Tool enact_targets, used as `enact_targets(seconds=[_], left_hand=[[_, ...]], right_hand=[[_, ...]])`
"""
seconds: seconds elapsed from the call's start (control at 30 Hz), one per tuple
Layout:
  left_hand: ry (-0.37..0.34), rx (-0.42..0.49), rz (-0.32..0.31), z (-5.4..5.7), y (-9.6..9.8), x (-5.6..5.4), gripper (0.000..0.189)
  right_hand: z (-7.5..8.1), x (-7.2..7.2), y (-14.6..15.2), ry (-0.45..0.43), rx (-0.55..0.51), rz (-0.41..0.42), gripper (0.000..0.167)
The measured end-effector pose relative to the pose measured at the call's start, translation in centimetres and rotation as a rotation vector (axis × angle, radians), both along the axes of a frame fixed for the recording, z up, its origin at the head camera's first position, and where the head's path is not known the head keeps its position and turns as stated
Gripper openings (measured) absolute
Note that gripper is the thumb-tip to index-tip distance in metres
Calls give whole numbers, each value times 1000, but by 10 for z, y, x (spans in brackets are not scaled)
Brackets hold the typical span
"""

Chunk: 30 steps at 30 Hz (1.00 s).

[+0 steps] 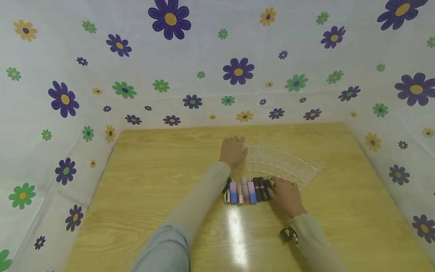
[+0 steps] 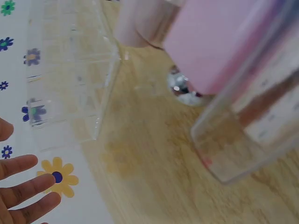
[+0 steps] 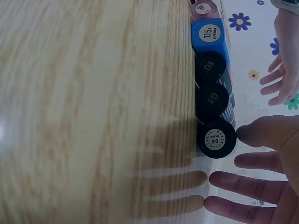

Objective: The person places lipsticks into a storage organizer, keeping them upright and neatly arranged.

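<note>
Lipsticks and lip gloss tubes lie side by side in a row on the wooden table [image 1: 153, 189]. Blue-and-pink lipsticks [image 1: 251, 192] lie among them, with black lipsticks [image 1: 261, 189] toward the right end. My right hand [image 1: 288, 194] is at that end; its thumb touches the last black lipstick [image 3: 216, 140], marked 04, and the other fingers extend along the tabletop. Behind the row stands a clear curved organizer [image 1: 282, 160] with several compartments. My left hand [image 1: 233, 152] is beside the organizer's left end, its fingers spread and holding nothing in the left wrist view.
A black wrist strap piece [image 1: 287, 234] shows by the right sleeve. White cloth [image 1: 204, 49] printed with flowers rises behind the table and on both sides. Light reflects off the tabletop in front of the row.
</note>
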<state>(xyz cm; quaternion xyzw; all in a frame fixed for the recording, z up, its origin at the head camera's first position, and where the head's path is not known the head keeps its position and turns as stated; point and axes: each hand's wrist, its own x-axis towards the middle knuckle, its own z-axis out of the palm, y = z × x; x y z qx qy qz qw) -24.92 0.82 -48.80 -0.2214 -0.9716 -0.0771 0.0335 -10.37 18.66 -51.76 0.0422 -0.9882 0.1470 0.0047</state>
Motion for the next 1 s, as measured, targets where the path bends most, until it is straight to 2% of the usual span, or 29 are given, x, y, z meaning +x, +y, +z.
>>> enact_targets(seconds=[0.13,0.37,0.8,1.0], left_hand=[[0,-55,9,-9,5,-7,48],[-41,-106,14,-22,14,-15,48],[-33,-127,-12,-23,19,-17,47],[-38,-157,-27,-21,20,-21,48]], right_hand=[[-1,-3,3,-11,-2,-3,42],[4,-8,2,-13,-5,4,43],[8,-11,5,-77,18,1,46],[7,-11,7,-82,27,2,46]])
